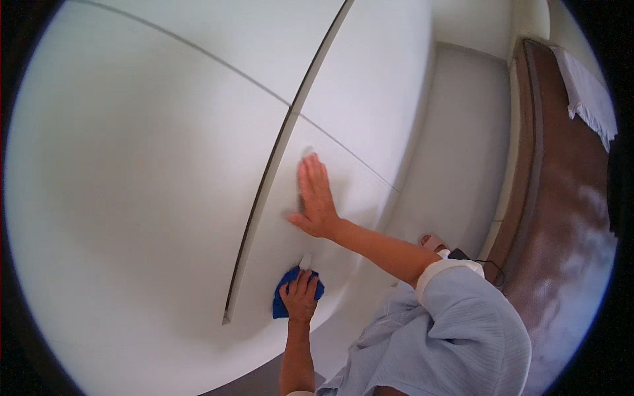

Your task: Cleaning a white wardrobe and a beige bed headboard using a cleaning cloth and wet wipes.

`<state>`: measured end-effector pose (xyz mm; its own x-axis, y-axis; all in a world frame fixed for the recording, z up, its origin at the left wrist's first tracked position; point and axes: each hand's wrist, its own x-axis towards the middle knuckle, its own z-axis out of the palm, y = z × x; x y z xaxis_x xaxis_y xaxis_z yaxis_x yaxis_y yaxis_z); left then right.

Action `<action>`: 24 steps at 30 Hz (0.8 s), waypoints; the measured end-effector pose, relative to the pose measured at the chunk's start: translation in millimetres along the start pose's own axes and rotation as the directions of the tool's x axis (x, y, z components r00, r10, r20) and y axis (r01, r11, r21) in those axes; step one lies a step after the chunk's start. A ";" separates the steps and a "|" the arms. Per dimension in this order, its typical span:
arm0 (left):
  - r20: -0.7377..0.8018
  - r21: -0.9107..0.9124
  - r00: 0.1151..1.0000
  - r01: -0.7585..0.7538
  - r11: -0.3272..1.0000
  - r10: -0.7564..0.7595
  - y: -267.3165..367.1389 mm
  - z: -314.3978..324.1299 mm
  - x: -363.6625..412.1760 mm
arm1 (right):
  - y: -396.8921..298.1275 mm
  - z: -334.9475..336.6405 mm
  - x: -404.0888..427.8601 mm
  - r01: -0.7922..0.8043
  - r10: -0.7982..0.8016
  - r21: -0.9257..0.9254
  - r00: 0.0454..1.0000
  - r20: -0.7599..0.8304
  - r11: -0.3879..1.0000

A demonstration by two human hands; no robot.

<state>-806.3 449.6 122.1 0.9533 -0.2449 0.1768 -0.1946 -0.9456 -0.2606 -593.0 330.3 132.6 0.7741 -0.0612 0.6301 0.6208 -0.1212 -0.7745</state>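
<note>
My left hand [299, 297] presses a blue cloth [280, 307] against a smooth white panel [148, 198], probably a wardrobe door. The fingers spread over the cloth, and its edges show around them. A small pale patch [306, 261] shows just past the cloth; I cannot tell what it is. Higher up, my right hand [316, 198] lies flat against the same white front, slightly blurred, thumb apart from the fingers and nothing held. A long dark recessed groove [267, 180] runs left of both hands. Thin seams [346, 148] divide the panels.
Pale floor [460, 138] stretches between the white front and a bed [564, 198] with a brown, shiny cover. White ruffled fabric [587, 94] lies at the bed's far end. A foot in a pink slipper [432, 243] shows beyond my right sleeve. A dark cable [495, 265] hangs by the bed.
</note>
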 end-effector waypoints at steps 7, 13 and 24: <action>-0.015 -0.107 0.976 0.214 0.971 -0.217 -13.5 -0.8 -100.3 | 66.2 6.4 23.3 -0.476 0.474 0.063 0.839 -0.267 0.877; -0.032 -0.094 0.974 0.222 0.971 -0.226 -33.0 -6.5 -173.2 | 8.4 86.8 -185.6 -0.687 0.688 0.044 0.724 -0.052 0.725; -0.264 -0.052 0.950 0.157 0.986 -0.165 -54.6 -19.3 -199.4 | -51.9 28.5 -14.6 -0.172 0.154 -0.113 0.976 -0.152 0.979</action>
<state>-990.2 546.0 119.4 0.8768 -0.1334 0.4620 -0.0544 -0.9821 -0.1802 -633.0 365.8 162.0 0.8325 -0.2295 0.5043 0.4603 -0.2200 -0.8601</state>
